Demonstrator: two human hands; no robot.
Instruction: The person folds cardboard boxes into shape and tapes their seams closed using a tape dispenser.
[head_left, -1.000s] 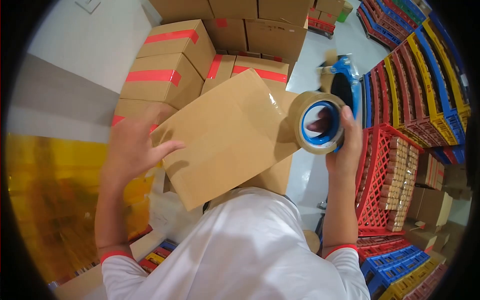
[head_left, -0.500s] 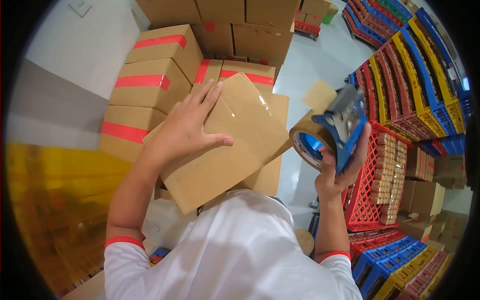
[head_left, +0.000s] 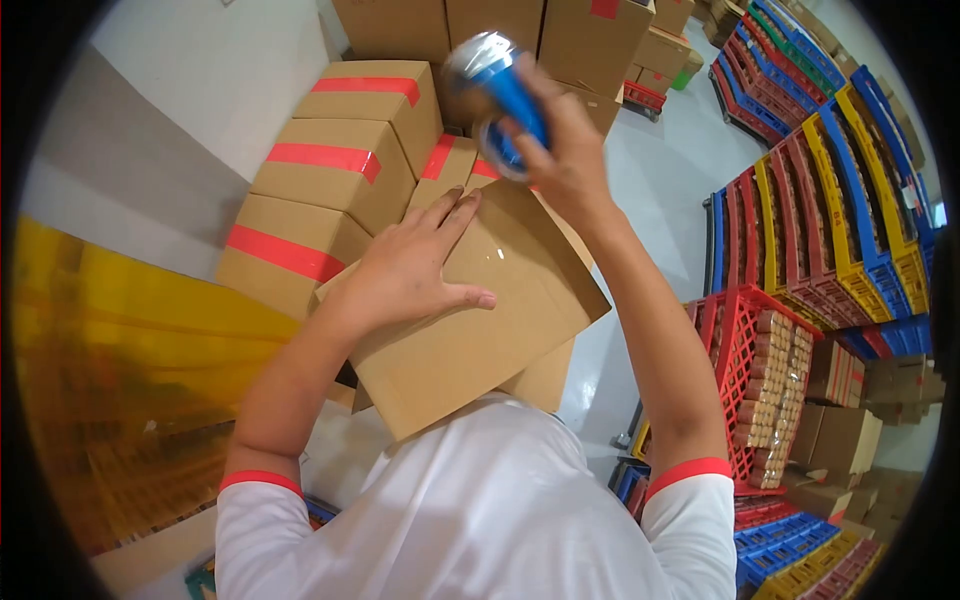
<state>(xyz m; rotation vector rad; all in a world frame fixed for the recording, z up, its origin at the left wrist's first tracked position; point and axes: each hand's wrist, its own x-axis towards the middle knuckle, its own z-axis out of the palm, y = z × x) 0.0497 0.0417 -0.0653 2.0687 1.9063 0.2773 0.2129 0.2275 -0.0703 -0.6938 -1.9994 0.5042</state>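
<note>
A brown cardboard box (head_left: 480,330) lies tilted in front of my body. My left hand (head_left: 405,260) rests flat on its upper face, fingers spread and thumb out to the right. Above the box's far end, my right hand (head_left: 570,150) is closed around a blue tape dispenser (head_left: 515,100), which is blurred by motion. The roll on the dispenser is hard to make out. Another piece of cardboard (head_left: 543,378) shows beneath the box's near right side.
Cartons with red tape (head_left: 340,160) are stacked ahead on the left. On the right stand piles of coloured crates (head_left: 820,200) and a red crate (head_left: 735,385) of packed goods. A yellow translucent sheet (head_left: 130,370) hangs at the left.
My right hand has swung the dispenser from the right side up and left over the box's far end. My left hand came down onto the box and stays there.
</note>
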